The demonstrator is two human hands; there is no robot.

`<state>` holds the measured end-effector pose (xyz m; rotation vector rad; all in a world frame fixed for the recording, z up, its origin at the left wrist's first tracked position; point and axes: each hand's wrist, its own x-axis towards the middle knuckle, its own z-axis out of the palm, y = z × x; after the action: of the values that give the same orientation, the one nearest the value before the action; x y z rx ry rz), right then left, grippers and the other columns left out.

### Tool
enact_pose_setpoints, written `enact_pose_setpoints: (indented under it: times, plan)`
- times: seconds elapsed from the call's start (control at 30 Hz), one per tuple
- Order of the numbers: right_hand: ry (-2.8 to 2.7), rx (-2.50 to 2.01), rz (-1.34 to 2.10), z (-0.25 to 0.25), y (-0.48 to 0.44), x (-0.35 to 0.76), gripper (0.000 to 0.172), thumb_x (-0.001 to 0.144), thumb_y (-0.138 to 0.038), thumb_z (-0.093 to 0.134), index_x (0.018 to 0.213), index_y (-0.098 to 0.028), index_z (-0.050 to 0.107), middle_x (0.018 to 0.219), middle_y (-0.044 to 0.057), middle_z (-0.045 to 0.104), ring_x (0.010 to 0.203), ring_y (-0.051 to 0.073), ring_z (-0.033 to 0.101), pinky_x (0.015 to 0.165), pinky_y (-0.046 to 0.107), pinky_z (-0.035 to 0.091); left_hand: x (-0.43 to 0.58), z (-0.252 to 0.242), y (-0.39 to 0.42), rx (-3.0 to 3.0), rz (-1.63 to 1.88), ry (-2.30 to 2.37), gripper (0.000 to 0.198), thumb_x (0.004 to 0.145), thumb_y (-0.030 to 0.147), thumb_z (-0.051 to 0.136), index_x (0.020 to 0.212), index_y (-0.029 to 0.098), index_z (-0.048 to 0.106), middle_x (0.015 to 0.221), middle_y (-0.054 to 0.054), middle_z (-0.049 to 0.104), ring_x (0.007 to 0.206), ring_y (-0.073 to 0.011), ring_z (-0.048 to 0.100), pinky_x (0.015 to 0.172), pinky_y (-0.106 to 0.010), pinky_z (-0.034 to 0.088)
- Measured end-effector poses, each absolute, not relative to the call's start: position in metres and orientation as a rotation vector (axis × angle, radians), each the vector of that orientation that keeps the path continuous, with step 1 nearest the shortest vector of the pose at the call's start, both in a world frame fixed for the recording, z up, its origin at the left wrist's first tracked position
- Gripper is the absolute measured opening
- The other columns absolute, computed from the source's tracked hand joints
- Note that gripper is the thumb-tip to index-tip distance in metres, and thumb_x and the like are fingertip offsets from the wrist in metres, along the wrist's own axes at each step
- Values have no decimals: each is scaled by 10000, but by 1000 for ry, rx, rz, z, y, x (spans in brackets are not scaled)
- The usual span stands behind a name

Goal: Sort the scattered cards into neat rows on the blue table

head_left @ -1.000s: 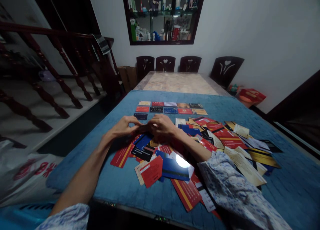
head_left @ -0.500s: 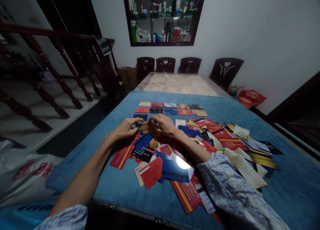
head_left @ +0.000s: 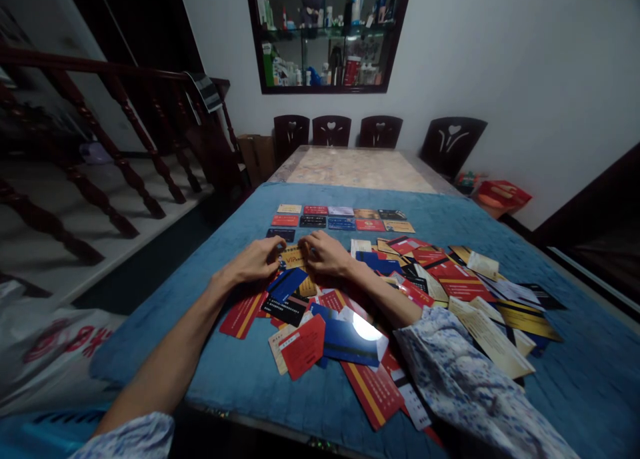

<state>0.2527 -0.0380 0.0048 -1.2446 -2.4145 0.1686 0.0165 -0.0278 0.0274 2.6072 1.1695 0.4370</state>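
Observation:
A gold VIP card is held by its two side edges between my hands, over the near end of the laid-out cards. My left hand pinches its left edge, fingers curled. On its right edge, the fingers of my right hand are closed too. Just beyond my hands lies a dark card, the first of a third row. Below the gold card, a blue card and a black card overlap in a loose heap.
Two rows of cards, with a red card among them, lie farther back on the blue cloth. Heaped cards, such as a red one, spread to the right. Dark chairs stand behind the table. A wooden railing runs at left.
The gold card has tilted so its VIP print faces me more plainly. Both hands have shifted only slightly; the other cards stay where they were.

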Motion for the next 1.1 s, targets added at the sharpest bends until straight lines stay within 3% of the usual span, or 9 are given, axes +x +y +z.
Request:
enact_pose_setpoints:
  times: [0.13,0.4,0.83,1.1]
  plan:
    - [-2459,-1232,173,6,-38,255,373,847,-234,599,1215,-174,606,1077,109,609,998,223,529,819,319,432,17,29,-30,2628,375,1215,419,756,279,599,1162,179,590,998,-73,708,822,-209,643,807,-335,506]
    - [-2518,-1223,200,10,-34,259,469,802,-316,671,1244,-170,613,1085,108,587,1014,240,514,833,337,428,15,25,-28,2631,353,1202,498,756,314,641,1231,180,574,1206,-116,667,1059,-267,631,942,-380,485]
    - [-2553,-1236,117,9,-27,265,450,801,-371,694,1205,-178,644,1070,110,592,999,245,500,816,333,413,16,22,-24,2687,337,1209,417,807,312,588,1194,160,624,1092,-103,651,1022,-261,600,922,-383,478]
    - [-2589,-1194,47,14,-21,270,447,810,-386,696,1206,-181,661,1109,123,579,1008,254,473,812,345,426,19,20,-21,2696,396,1199,414,825,326,592,1213,185,622,1183,-102,586,1107,-258,566,1000,-417,468]
